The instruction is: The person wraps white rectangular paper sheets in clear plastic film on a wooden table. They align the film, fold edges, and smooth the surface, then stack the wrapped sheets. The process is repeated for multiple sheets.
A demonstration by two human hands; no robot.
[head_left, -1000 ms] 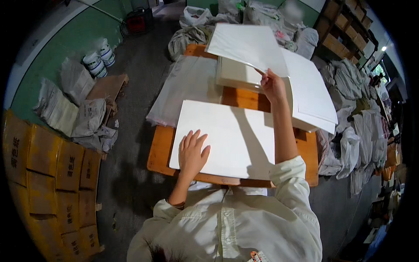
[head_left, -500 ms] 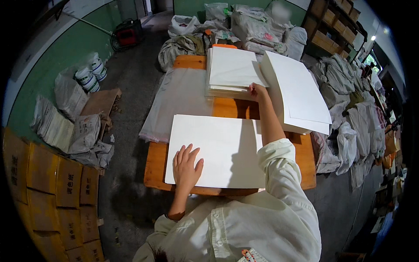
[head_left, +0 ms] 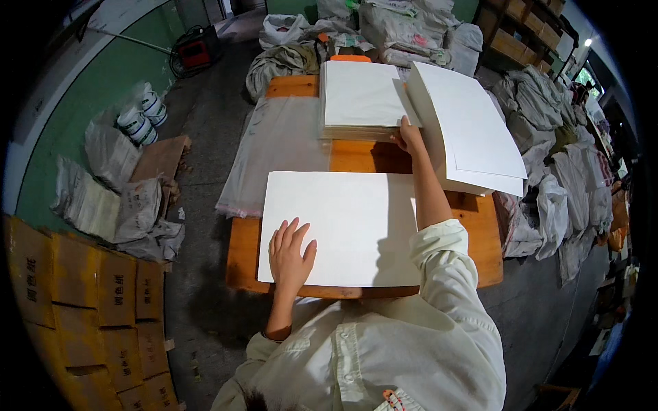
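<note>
A large white sheet of paper (head_left: pixel 343 226) lies flat along the near edge of the wooden table. My left hand (head_left: pixel 291 257) rests on its left part, fingers spread and holding nothing. Reaching farther out, my right hand (head_left: pixel 410 137) is at the near right corner of a stack of white paper (head_left: pixel 363 96). Its thumb lies on the top sheet and the other fingers curl at the stack's edge, partly hidden. How many sheets are pinched there cannot be made out. Right of that hand stands a taller white paper stack (head_left: pixel 476 130), its top sheets askew.
Clear plastic sheeting (head_left: pixel 274 151) covers the left of the wooden table (head_left: pixel 370 156). Taped cartons (head_left: pixel 116 288) are piled at the lower left. Filled sacks (head_left: pixel 404 34) lie beyond the table, and more grey bags (head_left: pixel 541 137) line its right side. Buckets (head_left: pixel 137 123) stand by the green wall.
The whole view has shifted slightly. My right thumb now lies upward on the stack's corner, where the fingers were bunched before. The left hand stays on the near sheet.
</note>
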